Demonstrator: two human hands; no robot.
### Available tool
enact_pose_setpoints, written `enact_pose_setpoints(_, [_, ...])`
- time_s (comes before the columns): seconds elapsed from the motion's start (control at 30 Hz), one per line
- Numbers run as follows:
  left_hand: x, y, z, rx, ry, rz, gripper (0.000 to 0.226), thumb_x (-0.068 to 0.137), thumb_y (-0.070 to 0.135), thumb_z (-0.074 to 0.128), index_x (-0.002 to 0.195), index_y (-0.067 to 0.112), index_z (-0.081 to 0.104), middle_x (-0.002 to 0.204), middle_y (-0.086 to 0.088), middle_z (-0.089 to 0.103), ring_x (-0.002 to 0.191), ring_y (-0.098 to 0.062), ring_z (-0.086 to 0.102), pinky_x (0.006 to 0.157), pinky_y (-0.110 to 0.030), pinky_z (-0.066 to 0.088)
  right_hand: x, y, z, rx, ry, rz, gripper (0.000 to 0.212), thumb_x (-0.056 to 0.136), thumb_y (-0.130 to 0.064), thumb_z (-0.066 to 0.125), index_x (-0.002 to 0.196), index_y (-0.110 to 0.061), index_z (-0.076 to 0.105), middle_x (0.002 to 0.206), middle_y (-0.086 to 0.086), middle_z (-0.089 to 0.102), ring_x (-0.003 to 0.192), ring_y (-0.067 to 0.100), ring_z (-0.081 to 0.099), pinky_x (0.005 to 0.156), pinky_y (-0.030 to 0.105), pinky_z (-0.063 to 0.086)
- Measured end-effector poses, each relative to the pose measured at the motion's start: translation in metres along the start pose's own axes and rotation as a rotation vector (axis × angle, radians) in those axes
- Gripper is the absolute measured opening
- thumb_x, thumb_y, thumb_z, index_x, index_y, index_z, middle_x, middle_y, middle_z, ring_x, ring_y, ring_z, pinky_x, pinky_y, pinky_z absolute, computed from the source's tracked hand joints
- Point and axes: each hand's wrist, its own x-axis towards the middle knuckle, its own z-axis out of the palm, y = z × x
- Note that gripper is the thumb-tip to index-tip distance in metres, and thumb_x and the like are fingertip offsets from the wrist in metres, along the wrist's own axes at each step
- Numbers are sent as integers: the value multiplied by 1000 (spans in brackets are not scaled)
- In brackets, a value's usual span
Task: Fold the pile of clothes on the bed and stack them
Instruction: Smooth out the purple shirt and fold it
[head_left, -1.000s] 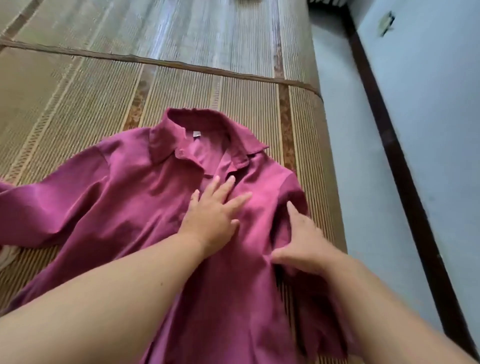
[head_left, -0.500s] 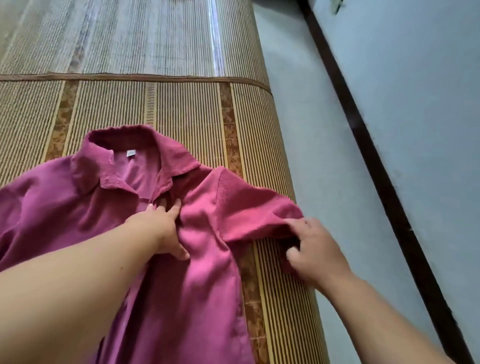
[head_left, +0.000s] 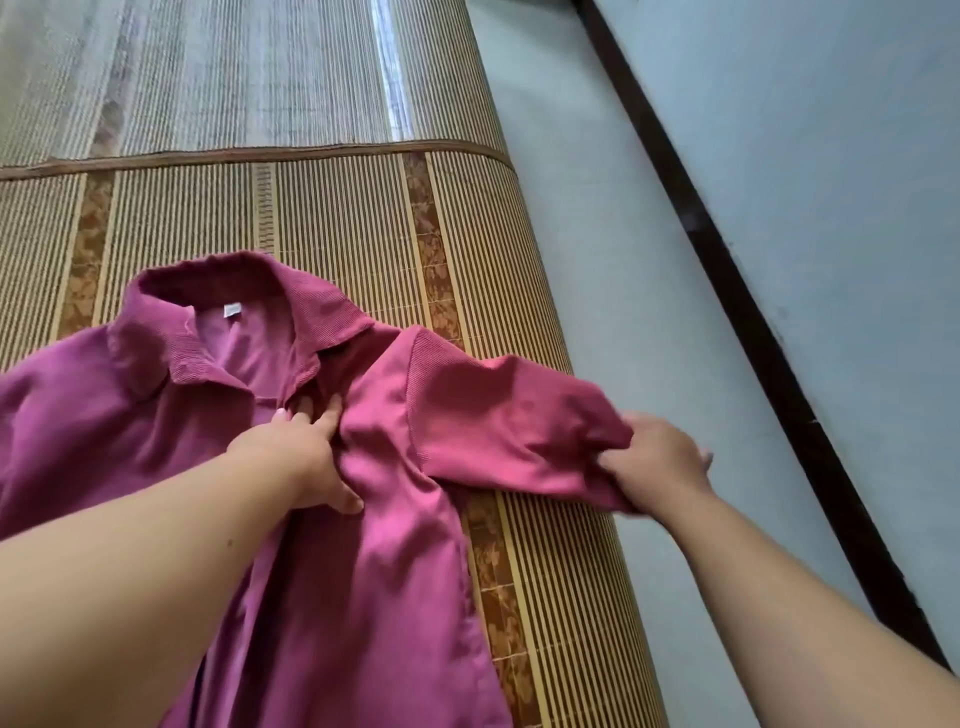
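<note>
We see a magenta shirt (head_left: 363, 597) lying front-up on a striped bamboo mat (head_left: 337, 218) that covers the bed. Its collar (head_left: 322, 317) is spread open toward the far side, with a small white label (head_left: 232, 310) showing inside the neck. The shirt fills the near left part of the view, and its body runs down out of the bottom edge. The left hand (head_left: 296, 457) rests on the chest of the shirt just below the collar opening. Its fingers are stretched out and pressed flat on the cloth and its thumb is spread to the side, so it holds nothing and only pins the fabric, which bunches a little next to it. The right hand (head_left: 660, 462) has its fingers curled round the end of the sleeve (head_left: 498, 426) and grips it firmly. That sleeve is drawn straight out sideways from the shoulder, lifted slightly, and it reaches the right edge of the mat. Beyond that edge lies a pale surface (head_left: 597, 249); we cannot tell whether it is floor or the side of the bed. A dark strip (head_left: 727, 270) runs along it on a slant, with a light wall (head_left: 841, 156) behind it.
</note>
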Motion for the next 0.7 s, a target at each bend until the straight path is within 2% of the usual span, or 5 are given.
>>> enact_pose_setpoints(0.07, [0, 0, 0, -7, 5, 0, 144, 50, 77, 72, 150, 26, -20, 161, -11, 2, 148, -29, 7, 116, -43, 25, 6, 3, -4, -68, 288, -75, 32, 73, -35, 68, 105, -36, 63, 107, 4, 58, 111, 31, 49, 104, 58, 22])
enact_pose_setpoints(0.17, [-1, -2, 1, -19, 8, 6, 145, 50, 77, 72, 149, 26, -20, 161, -11, 0, 148, -29, 5, 116, -44, 24, 7, 8, -2, -128, 0, 91, 92, 68, -51, 73, 145, -45, 23, 154, 3, 20, 141, 31, 14, 110, 63, 7])
enact_pose_setpoints(0.4, [-2, -1, 4, -22, 43, 10, 143, 51, 77, 72, 150, 26, -19, 161, -10, -2, 148, -28, 6, 115, -45, 26, 3, -13, 39, 167, -257, 1, 79, 84, -65, 51, 151, -37, 19, 160, 3, 17, 144, 28, 22, 113, 60, 22])
enact_pose_setpoints(0.6, [-3, -1, 5, -28, 55, 6, 143, 52, 76, 72, 150, 27, -19, 161, -8, -3, 148, -27, 4, 114, -45, 26, 10, -48, 42, -10, -288, 346, 89, 77, -68, 43, 149, -21, 22, 153, 12, 27, 138, 38, 28, 110, 62, 21])
enact_pose_setpoints(0.7, [-3, -1, 6, -37, 64, 1, 142, 51, 77, 72, 150, 28, -18, 161, -7, -4, 149, -26, 2, 115, -47, 27, 9, -69, 43, -12, -34, -61, 77, 81, -47, 54, 149, -29, 21, 157, 4, 20, 141, 32, 21, 112, 57, 23])
